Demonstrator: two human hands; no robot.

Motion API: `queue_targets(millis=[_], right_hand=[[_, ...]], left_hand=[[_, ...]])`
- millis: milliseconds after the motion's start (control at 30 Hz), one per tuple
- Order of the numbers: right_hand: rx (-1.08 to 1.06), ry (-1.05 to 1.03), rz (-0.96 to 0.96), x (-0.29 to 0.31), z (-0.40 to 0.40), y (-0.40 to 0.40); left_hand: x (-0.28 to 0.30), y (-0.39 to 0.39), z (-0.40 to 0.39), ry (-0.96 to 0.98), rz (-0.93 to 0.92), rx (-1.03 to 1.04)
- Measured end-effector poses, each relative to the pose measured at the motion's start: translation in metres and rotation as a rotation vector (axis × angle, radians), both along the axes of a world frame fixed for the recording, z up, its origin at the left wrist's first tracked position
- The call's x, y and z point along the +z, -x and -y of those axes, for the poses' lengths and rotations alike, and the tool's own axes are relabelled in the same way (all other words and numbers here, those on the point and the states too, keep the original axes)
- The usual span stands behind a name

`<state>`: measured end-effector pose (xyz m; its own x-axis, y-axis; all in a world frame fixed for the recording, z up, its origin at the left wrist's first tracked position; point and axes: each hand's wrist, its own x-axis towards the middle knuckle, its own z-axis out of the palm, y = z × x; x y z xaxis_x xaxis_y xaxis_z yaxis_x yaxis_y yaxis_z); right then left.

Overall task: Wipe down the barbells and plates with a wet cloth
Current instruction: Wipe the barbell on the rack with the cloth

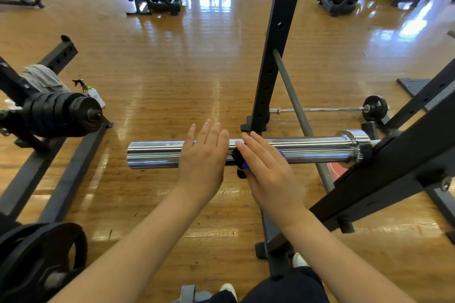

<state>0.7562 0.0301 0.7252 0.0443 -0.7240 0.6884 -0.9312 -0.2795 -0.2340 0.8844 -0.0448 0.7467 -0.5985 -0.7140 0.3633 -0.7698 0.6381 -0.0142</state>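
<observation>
The shiny chrome barbell sleeve (307,149) lies across mid-frame on a black steel rack (394,167), left hand (203,157) flat and released over it, right hand (268,170) straight-fingered pressing a black-and-blue collar (242,165), above glossy wooden gym floor (172,69).

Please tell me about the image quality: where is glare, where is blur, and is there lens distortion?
Head view: strong window glare on the wooden floor and bright streaks on the chrome barbell sleeve; far right edge washed out and blurred; rack upright leans and the edges bow from the wide-angle lens; both hands, left hand and right hand, are sharp.
</observation>
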Motion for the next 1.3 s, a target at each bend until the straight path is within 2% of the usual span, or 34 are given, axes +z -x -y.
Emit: queue_targets(millis=[100,300,567,633,767,933,1100,1300], right_hand=[[0.006,-0.040,-0.040,-0.009,0.006,-0.005],[-0.011,0.010,-0.060,-0.018,-0.008,0.031],[0.030,0.020,0.173,0.029,0.005,0.004],[0.033,-0.023,0.182,0.028,0.013,-0.003],[-0.012,-0.087,0.348,0.023,0.013,-0.007],[-0.012,0.046,0.170,0.011,0.013,-0.002],[-0.037,0.015,-0.034,-0.006,0.008,0.009],[-0.087,0.007,-0.005,-0.012,0.004,0.004]], left_hand=[[0.014,0.000,0.000,-0.124,0.084,0.001],[0.019,0.000,0.001,-0.155,0.129,0.025],[0.018,0.000,-0.002,-0.155,0.072,0.015],[0.017,-0.002,-0.002,-0.151,0.058,0.011],[0.017,-0.002,-0.002,-0.164,0.043,0.004],[0.020,-0.003,-0.003,-0.157,0.051,0.006],[0.019,-0.002,-0.001,-0.160,0.063,0.001],[0.015,-0.002,0.001,-0.148,0.028,-0.004]])
